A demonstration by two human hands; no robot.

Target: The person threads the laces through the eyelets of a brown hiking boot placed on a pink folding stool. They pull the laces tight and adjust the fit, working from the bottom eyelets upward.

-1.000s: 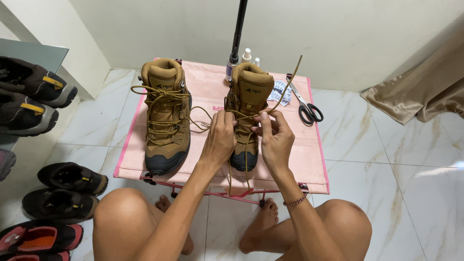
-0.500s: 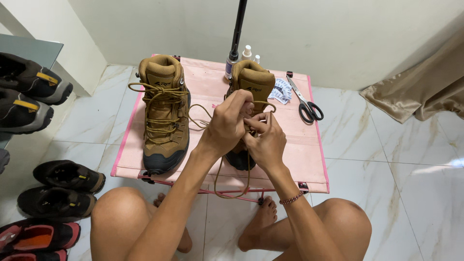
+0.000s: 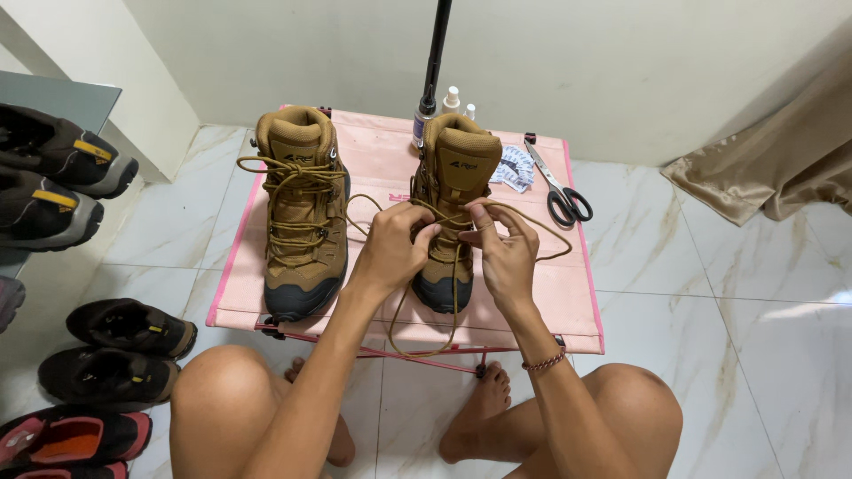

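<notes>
A seated person, knees apart and bare feet on the marble floor (image 3: 710, 293), works at a low pink folding table (image 3: 382, 160). Two tan hiking boots stand upright on it, toes toward the person. The right boot (image 3: 451, 208) is the one in hand; its toe cap sits near the table's front edge. The left hand (image 3: 393, 251) is curled in front of that boot's lace area, fingers pinched closed on the tan lace (image 3: 528, 217). The right hand (image 3: 506, 253) sits just beside it, thumb and forefinger gripping the same lace (a beaded bracelet circles this wrist). From the hands one loop of lace arcs out to the right over the tabletop, and another hangs down past the table's front edge. The left boot (image 3: 300, 208) stands well apart from both hands, its laces loose and spilling over the collar. Behind the right boot rise a black pole (image 3: 436, 53) and two small white bottles (image 3: 452, 99); scissors (image 3: 555, 186) lie at the table's right rear, beside a printed packet (image 3: 510, 167). Dark shoes (image 3: 129, 326) line the floor at left; a tan curtain (image 3: 781, 151) pools at right.
</notes>
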